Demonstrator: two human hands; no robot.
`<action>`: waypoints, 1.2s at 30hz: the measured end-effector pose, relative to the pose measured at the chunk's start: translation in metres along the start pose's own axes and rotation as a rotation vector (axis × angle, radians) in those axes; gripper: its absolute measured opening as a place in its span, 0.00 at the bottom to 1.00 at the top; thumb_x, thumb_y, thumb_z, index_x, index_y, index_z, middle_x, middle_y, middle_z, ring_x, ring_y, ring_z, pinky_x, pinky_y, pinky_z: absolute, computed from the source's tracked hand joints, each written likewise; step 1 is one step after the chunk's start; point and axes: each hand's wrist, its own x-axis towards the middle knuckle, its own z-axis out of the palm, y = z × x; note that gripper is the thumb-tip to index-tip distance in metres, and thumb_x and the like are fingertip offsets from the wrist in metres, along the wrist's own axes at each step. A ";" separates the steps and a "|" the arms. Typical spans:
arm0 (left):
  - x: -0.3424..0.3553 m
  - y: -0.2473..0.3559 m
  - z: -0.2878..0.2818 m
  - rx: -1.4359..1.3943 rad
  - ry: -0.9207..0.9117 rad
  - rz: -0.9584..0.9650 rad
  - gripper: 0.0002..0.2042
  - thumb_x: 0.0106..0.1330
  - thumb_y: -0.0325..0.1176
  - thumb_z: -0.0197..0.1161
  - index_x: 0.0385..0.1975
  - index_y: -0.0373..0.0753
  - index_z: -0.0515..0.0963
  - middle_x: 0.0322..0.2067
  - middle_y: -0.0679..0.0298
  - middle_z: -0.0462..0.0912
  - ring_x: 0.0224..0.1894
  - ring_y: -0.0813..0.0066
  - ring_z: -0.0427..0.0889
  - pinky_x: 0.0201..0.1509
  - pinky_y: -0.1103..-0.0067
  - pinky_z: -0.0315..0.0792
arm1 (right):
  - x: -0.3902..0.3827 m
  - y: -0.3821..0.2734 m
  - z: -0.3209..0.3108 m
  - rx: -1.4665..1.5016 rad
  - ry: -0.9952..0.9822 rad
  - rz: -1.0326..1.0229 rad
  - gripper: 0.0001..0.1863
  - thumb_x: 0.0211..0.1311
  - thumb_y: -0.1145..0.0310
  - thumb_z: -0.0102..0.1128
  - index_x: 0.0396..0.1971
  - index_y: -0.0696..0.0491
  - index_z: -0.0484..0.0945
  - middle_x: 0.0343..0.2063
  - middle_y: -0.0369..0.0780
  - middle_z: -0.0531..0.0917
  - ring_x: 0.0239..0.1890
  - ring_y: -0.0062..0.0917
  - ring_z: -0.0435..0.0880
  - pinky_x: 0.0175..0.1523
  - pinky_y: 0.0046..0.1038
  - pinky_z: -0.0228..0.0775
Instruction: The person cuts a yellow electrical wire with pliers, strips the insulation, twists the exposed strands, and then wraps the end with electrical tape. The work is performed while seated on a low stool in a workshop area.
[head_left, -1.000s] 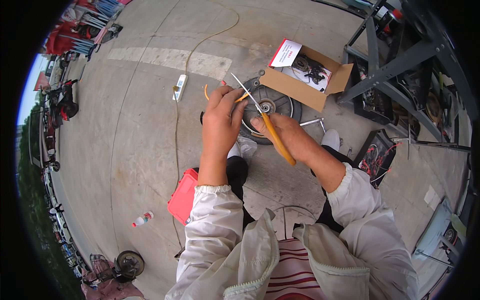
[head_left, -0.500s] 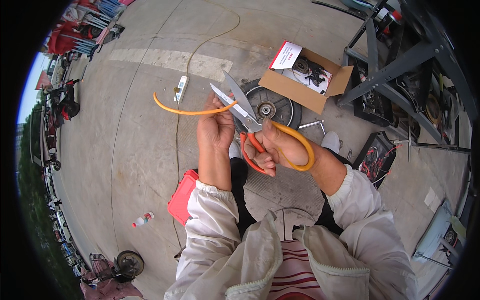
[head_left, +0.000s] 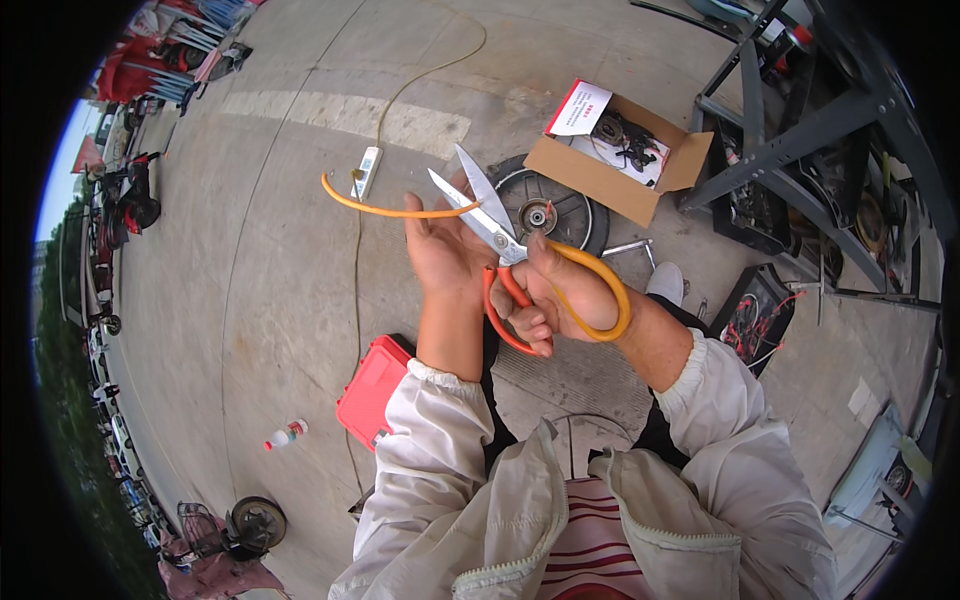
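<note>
My right hand (head_left: 570, 295) grips large scissors (head_left: 497, 237) with red handles, their blades spread apart and pointing up and left. A thick orange tube (head_left: 625, 300) loops around that hand, beneath my thumb. A thinner-looking orange length (head_left: 385, 211) curves left from between the blades; whether it joins the loop is hidden by a blade. My left hand (head_left: 445, 250) is palm up beside and beneath the blades, fingers apart. The orange length crosses in front of its thumb, and its fingertips are partly hidden behind the scissors.
A wheel (head_left: 555, 205) lies on the concrete beyond my hands, beside an open cardboard box (head_left: 600, 175) of parts. A power strip (head_left: 367, 172), red case (head_left: 372, 393) and bottle (head_left: 286, 435) are on the left. A metal rack (head_left: 790, 150) and black wire-filled tray (head_left: 752, 315) stand right.
My left hand has turned more palm up and its fingers have loosened from around the orange length. The orange length has shifted slightly right. My right hand still holds the scissors in place.
</note>
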 end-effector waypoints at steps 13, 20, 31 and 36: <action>-0.005 0.014 0.015 -0.103 -0.074 -0.150 0.24 0.66 0.37 0.51 0.56 0.26 0.69 0.50 0.49 0.76 0.53 0.51 0.76 0.62 0.61 0.72 | 0.007 0.019 -0.002 -0.158 0.090 -0.019 0.35 0.68 0.29 0.37 0.31 0.52 0.69 0.15 0.28 0.63 0.14 0.15 0.66 0.20 0.21 0.66; -0.001 0.015 -0.001 -0.521 -0.309 -0.294 0.21 0.64 0.38 0.54 0.51 0.27 0.70 0.44 0.52 0.69 0.45 0.64 0.72 0.52 0.74 0.75 | 0.008 0.026 0.010 -0.047 0.052 0.026 0.36 0.67 0.28 0.36 0.29 0.52 0.65 0.14 0.28 0.59 0.12 0.14 0.61 0.16 0.20 0.64; 0.011 0.003 -0.016 -0.242 0.154 -0.276 0.21 0.72 0.45 0.41 0.42 0.30 0.71 0.35 0.56 0.69 0.34 0.66 0.68 0.36 0.74 0.69 | 0.003 0.032 0.012 -0.365 0.257 -0.083 0.40 0.69 0.31 0.40 0.14 0.54 0.67 0.09 0.35 0.70 0.09 0.21 0.70 0.13 0.25 0.62; 0.036 -0.032 -0.046 0.176 0.529 -0.101 0.26 0.74 0.49 0.35 0.41 0.30 0.72 0.33 0.53 0.72 0.32 0.62 0.72 0.41 0.68 0.75 | -0.003 0.020 0.011 -0.910 0.631 -0.444 0.31 0.62 0.41 0.60 0.24 0.60 0.73 0.18 0.52 0.78 0.23 0.49 0.81 0.31 0.43 0.71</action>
